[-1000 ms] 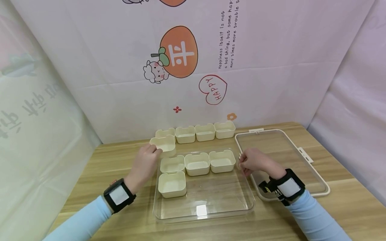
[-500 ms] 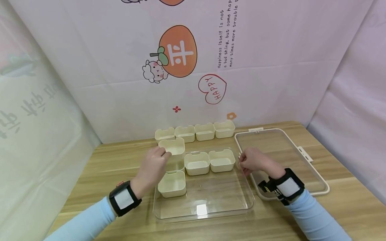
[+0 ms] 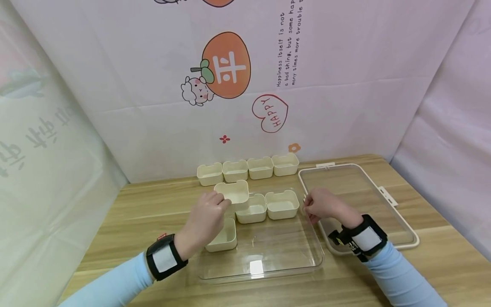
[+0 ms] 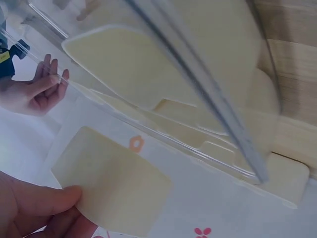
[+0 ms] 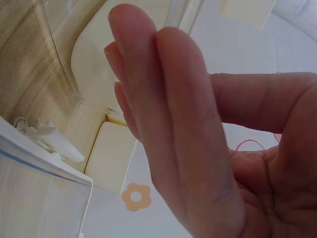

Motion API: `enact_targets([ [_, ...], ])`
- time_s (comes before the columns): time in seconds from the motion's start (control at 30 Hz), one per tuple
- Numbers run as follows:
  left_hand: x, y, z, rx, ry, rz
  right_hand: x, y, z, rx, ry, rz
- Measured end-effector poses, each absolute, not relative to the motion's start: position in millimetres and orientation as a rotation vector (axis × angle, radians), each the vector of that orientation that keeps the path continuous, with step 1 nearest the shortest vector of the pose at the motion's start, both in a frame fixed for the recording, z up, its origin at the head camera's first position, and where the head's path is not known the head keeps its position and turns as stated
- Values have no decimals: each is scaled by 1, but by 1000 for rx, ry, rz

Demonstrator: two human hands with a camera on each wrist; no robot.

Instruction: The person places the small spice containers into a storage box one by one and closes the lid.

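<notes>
A small cream storage box (image 3: 235, 192) hangs tilted above the clear plastic tray (image 3: 284, 271); my left hand (image 3: 204, 219) pinches its near left side between thumb and fingers, as the left wrist view shows. Beneath it, a cream box (image 3: 251, 212) in the tray is partly covered. Beside that stands another cream box (image 3: 282, 205), and a front-left box (image 3: 224, 239) is partly hidden by my left hand. At the tray's right side my right hand (image 3: 324, 203) holds the rim, its thumb and long fingers (image 5: 185, 109) on either side.
Behind the tray, several matching cream boxes (image 3: 261, 167) stand in a row against the printed cloth (image 3: 333, 111). A clear lid with a white frame (image 3: 360, 209) lies to the right on the wooden table (image 3: 134, 213).
My left hand has moved the held box rightward and slightly nearer, from in front of the back row to above the tray's boxes. My right hand stays at the rim.
</notes>
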State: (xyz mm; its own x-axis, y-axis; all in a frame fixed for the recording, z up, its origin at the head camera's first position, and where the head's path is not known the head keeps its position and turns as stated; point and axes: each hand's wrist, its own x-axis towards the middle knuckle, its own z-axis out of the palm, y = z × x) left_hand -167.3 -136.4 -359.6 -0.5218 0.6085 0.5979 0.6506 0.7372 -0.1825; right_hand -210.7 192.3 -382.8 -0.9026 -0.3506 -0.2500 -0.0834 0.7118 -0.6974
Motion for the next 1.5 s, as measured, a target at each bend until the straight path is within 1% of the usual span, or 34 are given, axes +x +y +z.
enact_targets([
  [0.33, -158, -122, -360, -1016, -2201, -110, -212, 193, -384, -340, 2558, -1010],
  [0.73, -145, -107, -357, -1104, -2259, -88, -208, 192, -381, -338, 2553, -1024],
  [1.1, -132, -96, -358, -1163, -2317, -8, -212, 193, -383, -333, 2568, -982],
  [1.5, -127, -89, -363, -1208, -2290, 75, -212, 193, -382, -334, 2574, -972],
])
